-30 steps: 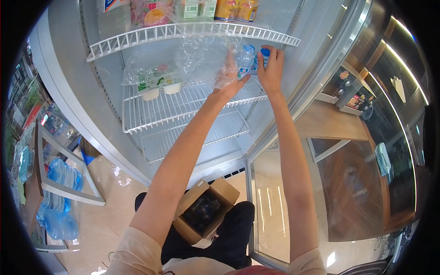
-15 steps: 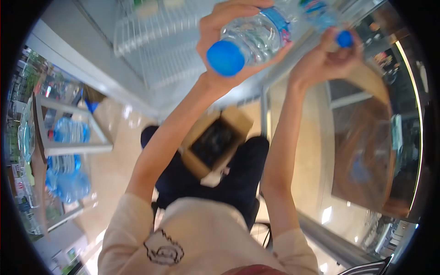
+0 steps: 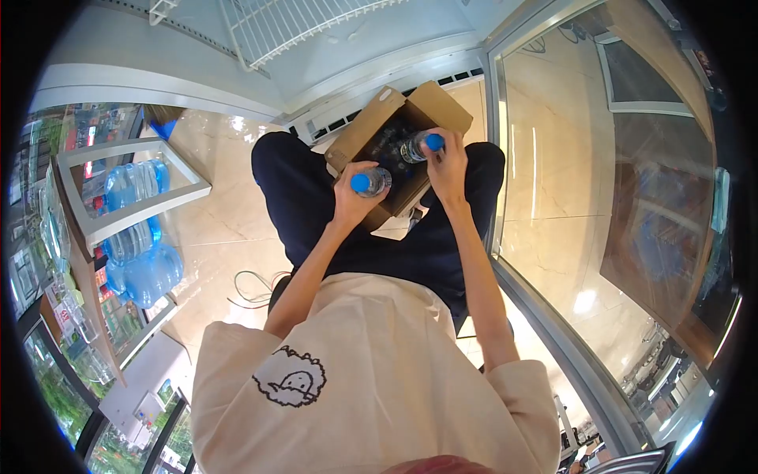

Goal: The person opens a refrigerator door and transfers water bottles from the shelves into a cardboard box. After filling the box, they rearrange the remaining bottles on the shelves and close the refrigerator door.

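Note:
My left hand is wrapped round a clear water bottle with a blue cap, held over the near-left part of an open cardboard box. My right hand grips a second clear water bottle, its blue cap pointing up to the right, above the box's right side. The box stands on the floor between my knees with its flaps folded out. Dark, shiny shapes lie inside it; I cannot make out what they are, and the hands hide part of them.
Ahead stands an open white fridge cabinet with a wire shelf. Its framed glass door swings out on my right. Large blue water jugs stand in a rack at left. A thin cable loop lies on the tiled floor.
Both hands have come down from in front of the fridge shelves to the cardboard box, each with a bottle in it. The view has tilted downward.

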Motion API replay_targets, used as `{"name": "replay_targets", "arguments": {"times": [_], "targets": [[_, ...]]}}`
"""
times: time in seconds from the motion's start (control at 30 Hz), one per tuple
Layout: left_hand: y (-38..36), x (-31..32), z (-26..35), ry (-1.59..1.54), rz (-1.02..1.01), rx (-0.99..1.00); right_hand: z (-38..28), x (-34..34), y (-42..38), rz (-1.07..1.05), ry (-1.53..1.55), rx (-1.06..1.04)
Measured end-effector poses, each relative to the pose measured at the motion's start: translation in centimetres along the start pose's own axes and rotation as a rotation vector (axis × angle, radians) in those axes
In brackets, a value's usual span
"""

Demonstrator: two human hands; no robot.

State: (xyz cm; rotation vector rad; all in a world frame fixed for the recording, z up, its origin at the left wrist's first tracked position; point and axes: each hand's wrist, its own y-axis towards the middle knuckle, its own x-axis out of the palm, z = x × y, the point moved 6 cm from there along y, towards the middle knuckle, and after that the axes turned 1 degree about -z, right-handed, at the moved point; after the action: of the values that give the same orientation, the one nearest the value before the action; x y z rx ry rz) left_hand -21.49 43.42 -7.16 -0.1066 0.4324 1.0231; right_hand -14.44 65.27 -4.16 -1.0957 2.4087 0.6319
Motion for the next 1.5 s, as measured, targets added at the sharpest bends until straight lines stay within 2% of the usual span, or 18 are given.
{"name": "replay_targets", "arguments": {"times": [0.03,0.17,0.23,0.5,0.57,0.7,0.87,1.0,1.1,1.17,1.27,1.4,1.5], "targets": [[-0.6,0.1,-0.8,-0.015,0.024,-0.024,1.1,1.6,0.2,-0.051,-0.076,-0.063],[-1.6,0.3,-2.4,-0.051,0.044,-0.069,5.7,7.2,1.6,-0.232,-0.212,-0.048],[-1.7,0.5,-2.1,-0.04,0.01,-0.081,8.2,8.6,1.6,-0.258,-0.286,-0.02],[-0.8,2.0,-5.3,-0.011,-0.074,-0.175,7.3,8.1,0.1,-0.42,-0.541,0.031],[-0.5,2.7,-6.2,0.022,-0.112,-0.186,7.3,7.6,-0.3,-0.395,-0.575,0.035],[-0.6,4.3,-7.3,0.17,-0.297,-0.067,7.3,6.8,-1.3,-0.389,-0.589,0.095],[-0.7,5.4,-7.6,0.362,-0.497,-0.12,8.5,7.9,-3.2,-0.501,-0.74,0.079],[-0.4,5.6,-7.4,0.443,-0.509,-0.129,10.5,10.5,-3.7,-0.686,-0.868,0.134],[-0.6,6.0,-7.1,0.52,-0.48,-0.079,10.8,10.9,-3.7,-0.652,-0.882,0.117],[-0.6,6.5,-6.7,0.587,-0.476,-0.069,11.3,10.9,-3.9,-0.732,-0.871,0.148],[-0.5,7.3,-6.6,0.664,-0.533,-0.144,11.3,10.9,-4.3,-0.838,-0.858,0.173],[-0.3,8.0,-7.6,0.572,-0.517,-0.17,11.1,10.7,-5.6,-1.044,-0.837,0.204],[0.8,8.9,-9.1,0.548,-0.603,-0.277,10.0,10.3,-7.3,-0.99,-0.798,0.1]]}}
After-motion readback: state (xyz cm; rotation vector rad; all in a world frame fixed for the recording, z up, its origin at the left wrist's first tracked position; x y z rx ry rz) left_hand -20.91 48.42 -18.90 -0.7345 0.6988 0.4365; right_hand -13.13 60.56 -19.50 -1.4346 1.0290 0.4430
